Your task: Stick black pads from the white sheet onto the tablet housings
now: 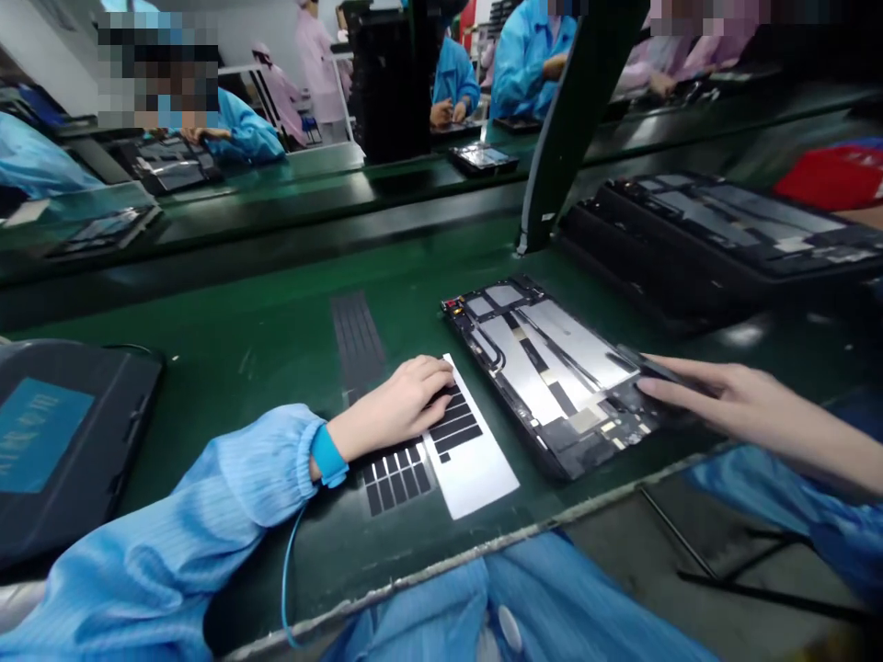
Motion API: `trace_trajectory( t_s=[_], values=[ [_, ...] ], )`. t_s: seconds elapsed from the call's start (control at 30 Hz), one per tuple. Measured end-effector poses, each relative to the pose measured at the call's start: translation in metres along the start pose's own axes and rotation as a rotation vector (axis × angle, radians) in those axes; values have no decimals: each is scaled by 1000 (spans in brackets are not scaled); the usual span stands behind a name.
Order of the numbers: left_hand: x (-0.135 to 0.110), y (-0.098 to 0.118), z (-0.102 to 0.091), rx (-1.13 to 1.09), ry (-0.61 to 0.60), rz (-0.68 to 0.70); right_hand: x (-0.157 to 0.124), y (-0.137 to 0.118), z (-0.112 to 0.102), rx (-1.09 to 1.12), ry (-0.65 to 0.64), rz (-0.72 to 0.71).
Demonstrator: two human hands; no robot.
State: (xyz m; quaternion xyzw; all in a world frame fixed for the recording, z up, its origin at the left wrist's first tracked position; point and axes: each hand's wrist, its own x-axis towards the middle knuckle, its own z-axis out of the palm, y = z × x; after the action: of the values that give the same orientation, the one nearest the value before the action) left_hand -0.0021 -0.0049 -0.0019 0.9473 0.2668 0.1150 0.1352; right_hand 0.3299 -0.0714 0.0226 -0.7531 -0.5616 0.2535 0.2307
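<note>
the opened tablet (552, 359) lies insides up on the green bench (227, 359), just right of a white backing sheet (475, 483) of black strips. the left hand (407, 400) rests on that sheet, fingers curled and close together; i can't tell whether they pinch a strip. the right hand (710, 391) is at the tablet's right edge, thumb and fingers about something dark and blurred, perhaps the rim; its grip i can't make out.

a careless tug could crease a strip or drag the sheet askew, and a slipping fingertip might snag the bare cables. the thin cord from the blue wrist strap (328, 455) could catch on the bench lip.

the tablet shows smooth silvery panels in a black frame; the strips are matte, narrow rectangles, the sleeve crinkled and finely ribbed.
</note>
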Motion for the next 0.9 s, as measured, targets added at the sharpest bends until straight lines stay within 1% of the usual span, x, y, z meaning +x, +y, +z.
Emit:
trace_trajectory(
  t_s=[0.03,0.07,0.1,0.13,0.17,0.2,0.23,0.27,0.33,0.37,0.43,0.5,0.53,0.57,0.67,0.8,0.9],
  values=[
    [0,0,0,-10,1,2,0,-3,-2,-143,85,-76],
    [1,-1,-1,-21,0,5,-1,-8,-4,-236,172,-149],
    [1,-2,-1,-32,-6,7,-2,-17,-4,-271,265,-218],
    [1,-3,-2,-44,-15,8,-4,-27,-3,-241,364,-288],
    [1,-4,-3,-57,-27,10,-7,-38,0,-167,418,-342],
    [2,-6,-4,-71,-41,14,-8,-50,4,-74,409,-369],
    [3,-8,-5,-86,-54,21,-10,-61,9,23,342,-367],
    [4,-9,-6,-102,-63,32,-10,-72,16,105,235,-349],
    [7,-13,-7,-139,-79,53,-10,-89,31,203,-52,-319],
    [9,-15,-8,-157,-90,61,-9,-95,39,220,-197,-339],
    [11,-17,-10,-184,-120,64,-8,-105,55,222,-419,-480],
    [13,-19,-12,-199,-150,60,-8,-110,69,224,-557,-650],
    [13,-19,-13,-204,-160,57,-9,-112,75,232,-592,-700],
    [14,-19,-13,-209,-168,54,-10,-112,80,241,-614,-722],
    [14,-19,-14,-226,-179,48,-12,-111,92,248,-618,-739],
    [14,-19,-12,-246,-165,45,-16,-107,98,200,-510,-815],
    [14,-19,-12,-250,-165,40,-19,-105,100,187,-432,-842]
  ],
)
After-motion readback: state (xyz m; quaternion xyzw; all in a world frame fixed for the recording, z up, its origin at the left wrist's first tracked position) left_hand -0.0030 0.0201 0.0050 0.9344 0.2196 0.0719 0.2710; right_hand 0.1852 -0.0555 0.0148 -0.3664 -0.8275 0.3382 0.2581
